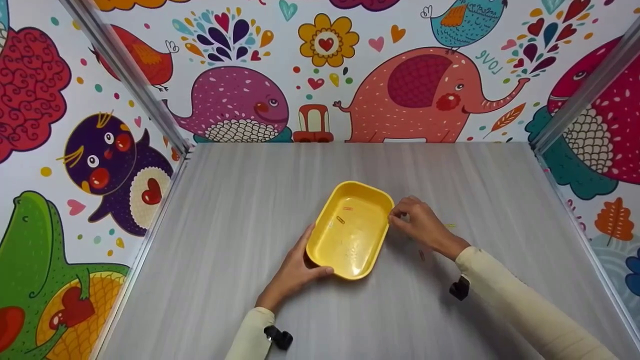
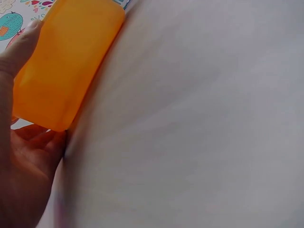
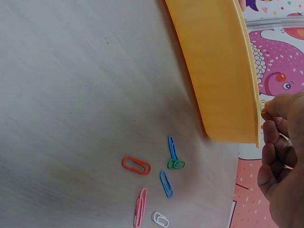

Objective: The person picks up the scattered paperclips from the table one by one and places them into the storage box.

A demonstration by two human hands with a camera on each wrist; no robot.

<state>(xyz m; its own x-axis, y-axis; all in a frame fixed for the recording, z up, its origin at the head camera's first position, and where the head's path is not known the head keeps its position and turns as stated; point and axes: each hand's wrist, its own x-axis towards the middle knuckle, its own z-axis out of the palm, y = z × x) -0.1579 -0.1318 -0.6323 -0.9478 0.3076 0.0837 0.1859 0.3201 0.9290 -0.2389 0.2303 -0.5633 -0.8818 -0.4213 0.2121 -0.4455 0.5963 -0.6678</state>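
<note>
A yellow plastic tray [image 1: 367,270] stands on the table, with a pink paper clip [image 1: 347,208] and a darker paper clip [image 1: 340,219] lying inside. My left hand [image 1: 295,272] grips its near left corner, thumb at the near rim and fingers along the left side. At the tray's right rim, my right hand [image 1: 422,225] pinches a small yellow paper clip [image 3: 262,105] between thumb and forefinger; most of it is hidden by the fingertips. The other fingers of that hand are curled in.
Loose on the table to the tray's right lie a red paper clip [image 3: 136,165], a green one [image 3: 176,164], a pink one [image 3: 140,208], a white one [image 3: 160,219] and two blue ones. Printed walls [image 1: 320,95] with metal edging bound the grey table [image 1: 240,200].
</note>
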